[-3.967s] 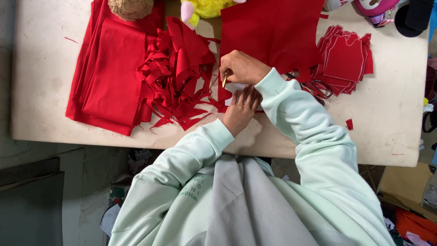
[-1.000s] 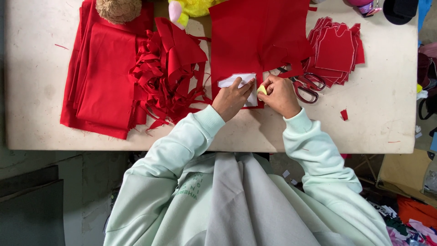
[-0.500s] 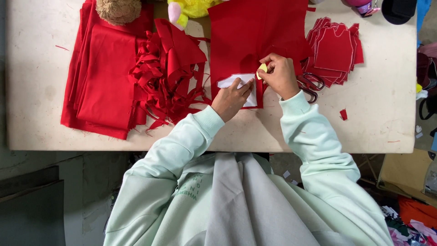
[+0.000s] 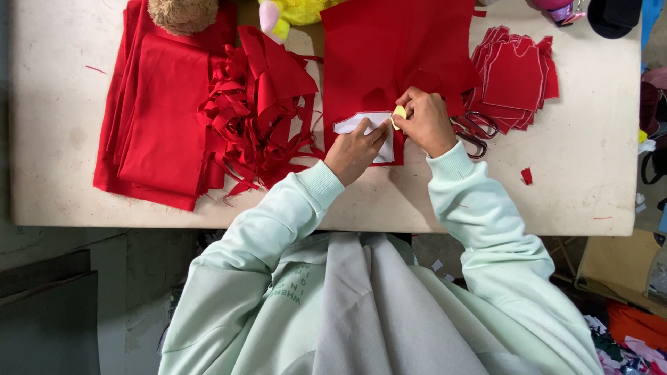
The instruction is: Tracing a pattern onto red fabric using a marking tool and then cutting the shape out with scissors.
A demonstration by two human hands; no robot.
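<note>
Your head cam looks straight down at the table (image 4: 611, 139) from above (only one view), fairly far off.

sewing workshop | red fabric stacks (image 4: 156, 118) | scissors (image 4: 472, 135) | offcuts (image 4: 253, 132)

Pale worn worktable (image 4: 55, 173) above dark cluttered floor (image 4: 69, 312), even light.

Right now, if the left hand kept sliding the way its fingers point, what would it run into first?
The left hand points up and to the right across the white paper pattern. First in that line is the yellow chalk pinched in the right hand, nearly touching already.
</note>
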